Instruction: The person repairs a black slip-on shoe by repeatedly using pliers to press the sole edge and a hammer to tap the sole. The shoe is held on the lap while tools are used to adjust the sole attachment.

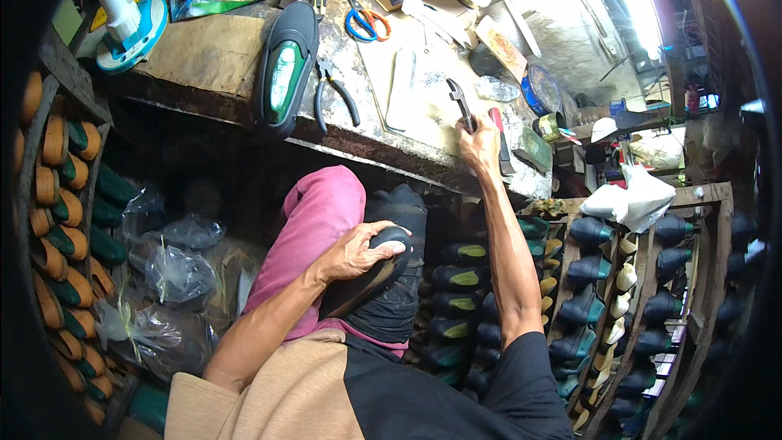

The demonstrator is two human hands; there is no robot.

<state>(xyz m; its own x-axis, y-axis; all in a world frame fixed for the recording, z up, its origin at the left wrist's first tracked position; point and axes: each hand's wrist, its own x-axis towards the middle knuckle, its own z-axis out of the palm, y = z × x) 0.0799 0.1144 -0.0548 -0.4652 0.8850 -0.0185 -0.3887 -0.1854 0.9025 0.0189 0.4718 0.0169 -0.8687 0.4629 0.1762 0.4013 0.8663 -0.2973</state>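
Observation:
On my lap, my left hand (356, 254) is closed around the toe end of a dark shoe (362, 283), its thumb across the black toe. The shoe rests against my thighs, and the hand covers part of it. Over the workbench (204, 53), out to the right, my right hand (479, 147) is wrapped round the handles of dark metal pliers (459, 99). Their jaws point away from me. A red-handled tool (500, 140) lies just right of that hand. Another dark shoe with a green inside (285, 73) stands on the bench, beside black-handled pliers (335, 96).
Blue-and-orange scissors (366, 24) and a pale flat bar (400, 90) lie on the bench. A white lamp stand (126, 28) is at the far left. Shoe racks (73, 220) flank me on both sides. Plastic bags (167, 277) sit low at left.

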